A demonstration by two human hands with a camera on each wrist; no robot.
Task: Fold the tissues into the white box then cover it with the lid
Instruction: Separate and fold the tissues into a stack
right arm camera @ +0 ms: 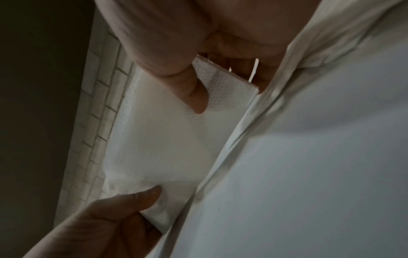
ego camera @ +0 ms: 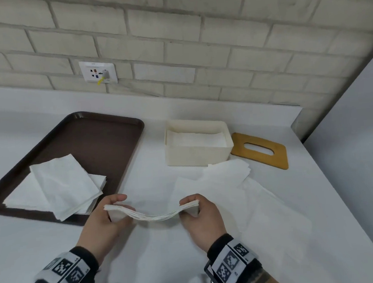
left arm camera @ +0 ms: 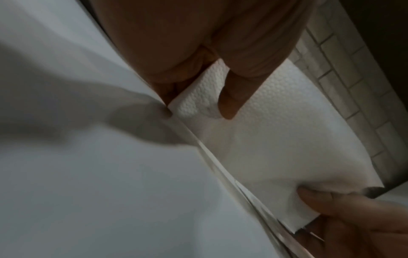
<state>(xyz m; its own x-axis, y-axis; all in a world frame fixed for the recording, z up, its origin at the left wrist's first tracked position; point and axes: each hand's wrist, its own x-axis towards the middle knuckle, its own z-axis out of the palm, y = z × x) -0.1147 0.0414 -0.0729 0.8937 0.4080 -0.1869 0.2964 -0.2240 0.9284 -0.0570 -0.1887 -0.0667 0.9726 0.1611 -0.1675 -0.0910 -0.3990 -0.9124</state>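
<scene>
Low in the centre of the head view, the folded stack of tissues [ego camera: 153,213] hangs between the two hands above the white counter [ego camera: 56,252], sagging in the middle while its ends stay level. The left hand [ego camera: 104,219] pinches the left end with the thumb on top and the fingers curled beneath, and the right hand [ego camera: 200,216] pinches the right end the same way; the wrist views confirm a thumb pressed flat on the embossed top sheet at each end. The sag suggests that the stack is light, soft and without stiffness of its own, so it probably needs support at both ends or from below, and the loose layers could fan or slip if the pinch slackens. A hold on the short ends, squeezing all the layers together, looks the safest. The white box [ego camera: 196,155] stands open above and right of centre with some tissue already lying inside it, and the wooden lid [ego camera: 260,157] with its slot lies flat just to the right of it. More tissues [ego camera: 57,189] are piled on the brown tray [ego camera: 105,138] at the left, and loose sheets [ego camera: 226,174] lie spread below the box.
</scene>
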